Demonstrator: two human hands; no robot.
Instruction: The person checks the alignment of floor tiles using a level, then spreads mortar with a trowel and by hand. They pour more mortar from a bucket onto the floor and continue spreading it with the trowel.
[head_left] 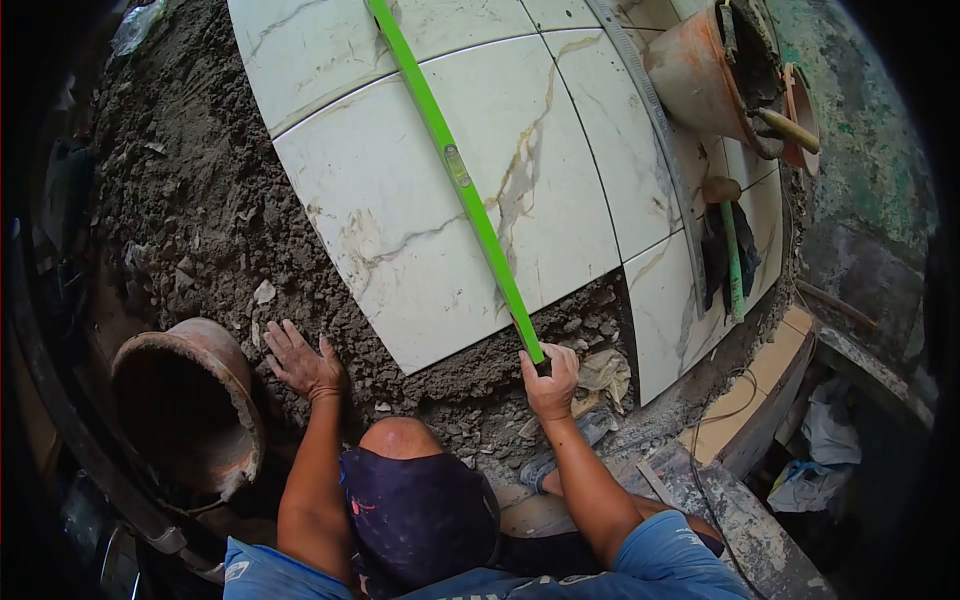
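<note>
A long green spirit level [432, 112] lies slantwise across the marbled white floor tiles [430, 240], its vial near the middle. My right hand [552, 382] grips the near end of the level between thumb and fingers, just past the front tile edge. Spread flat, my left hand [304, 362] rests on the dark, crumbly mortar bed [200, 200], left of the tile's near corner. Nothing shows in the left hand. Bare mortar and a crumpled scrap [606, 374] lie beside my right hand.
An orange-brown bucket [190, 400] lies at my left. Another bucket [690, 70] with a wooden-handled tool stands on the tiles at upper right. A mallet [728, 230] and a long metal straightedge [665, 140] lie on the right tiles. A thin cable [700, 480] trails at lower right.
</note>
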